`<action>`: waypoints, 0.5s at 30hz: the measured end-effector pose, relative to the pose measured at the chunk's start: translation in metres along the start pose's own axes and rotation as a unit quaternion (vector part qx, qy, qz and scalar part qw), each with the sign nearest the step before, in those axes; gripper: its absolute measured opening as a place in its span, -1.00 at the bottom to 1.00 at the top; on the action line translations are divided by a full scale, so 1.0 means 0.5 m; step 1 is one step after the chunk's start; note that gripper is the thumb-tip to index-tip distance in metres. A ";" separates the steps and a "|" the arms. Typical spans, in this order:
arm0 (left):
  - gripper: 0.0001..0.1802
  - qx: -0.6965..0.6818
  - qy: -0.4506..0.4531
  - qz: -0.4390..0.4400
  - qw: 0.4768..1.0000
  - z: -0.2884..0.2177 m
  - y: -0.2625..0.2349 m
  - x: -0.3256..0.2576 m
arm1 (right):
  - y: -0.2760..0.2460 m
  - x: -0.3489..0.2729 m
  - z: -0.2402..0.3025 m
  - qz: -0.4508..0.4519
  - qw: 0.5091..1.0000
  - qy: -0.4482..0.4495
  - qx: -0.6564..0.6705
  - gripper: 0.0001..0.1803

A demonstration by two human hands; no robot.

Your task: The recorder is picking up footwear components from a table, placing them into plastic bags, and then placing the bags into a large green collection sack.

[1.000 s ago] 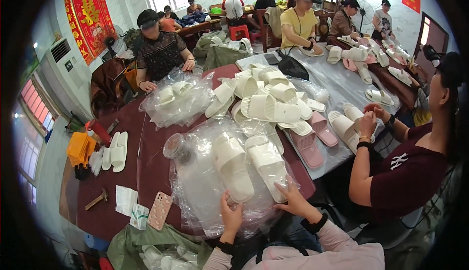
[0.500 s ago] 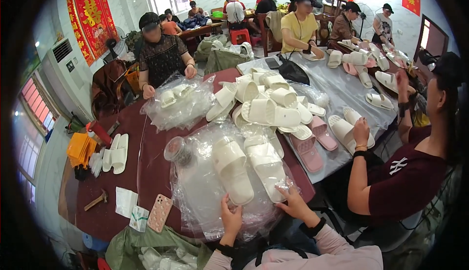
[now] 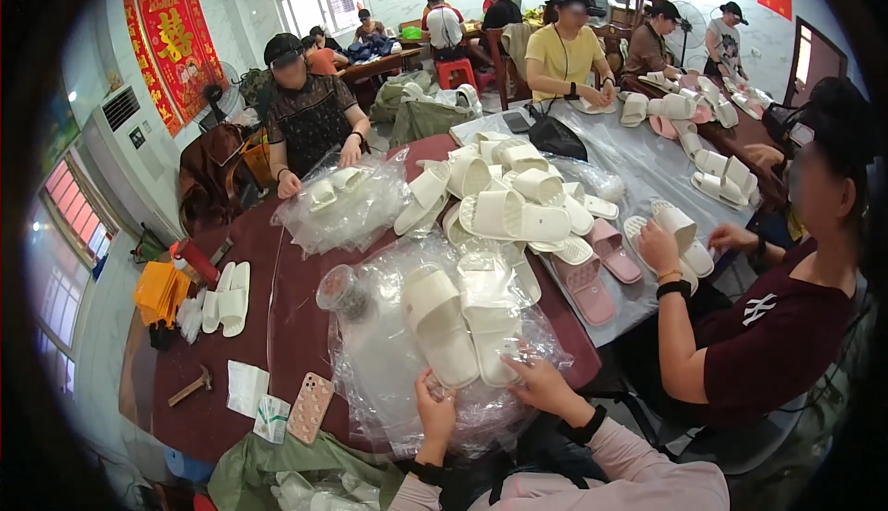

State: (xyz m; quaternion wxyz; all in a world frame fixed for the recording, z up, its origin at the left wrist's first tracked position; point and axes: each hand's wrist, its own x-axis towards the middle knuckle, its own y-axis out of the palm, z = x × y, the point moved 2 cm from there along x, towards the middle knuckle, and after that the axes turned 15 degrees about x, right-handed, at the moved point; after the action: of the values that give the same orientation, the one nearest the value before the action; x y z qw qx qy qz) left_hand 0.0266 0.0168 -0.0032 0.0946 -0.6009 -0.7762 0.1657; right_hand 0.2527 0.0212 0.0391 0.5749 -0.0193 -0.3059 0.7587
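Note:
Two white slide slippers lie side by side before me on clear plastic bags [image 3: 379,354]. My left hand [image 3: 435,409] grips the near end of the left slipper [image 3: 449,349], thumb and fingers closed at its edge. At the right slipper [image 3: 493,340], my right hand [image 3: 544,383] holds the near right edge, its fingers closed there with some clear film around them. The far part of this right slipper sits under shiny film. Their near ends almost touch. Just beyond lies a large heap of white slippers [image 3: 518,215].
Left on the dark red table [image 3: 296,307] are a clear round tub [image 3: 342,291], a phone [image 3: 311,407], a hammer [image 3: 191,387] and another slipper pair [image 3: 227,298]. Pink slippers [image 3: 592,291] lie right of the heap. Co-workers sit across and at right; a green sack [image 3: 268,469] stands near left.
My right hand has brought the right slipper leftward, against the left one, closing the gap between them. The co-worker at right has lowered an arm toward the white slippers there.

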 end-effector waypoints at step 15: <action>-0.58 -0.027 -0.050 0.109 0.992 -0.061 -0.017 -0.012 | 0.025 -0.015 -0.041 -0.129 0.961 0.026 -0.245 -0.57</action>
State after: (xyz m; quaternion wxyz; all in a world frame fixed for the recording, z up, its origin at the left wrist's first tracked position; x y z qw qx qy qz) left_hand 0.0312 0.0138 0.0285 0.0207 -0.6753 -0.7140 0.1835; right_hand 0.2525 0.0219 0.0139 0.6533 -0.1396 -0.4673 0.5791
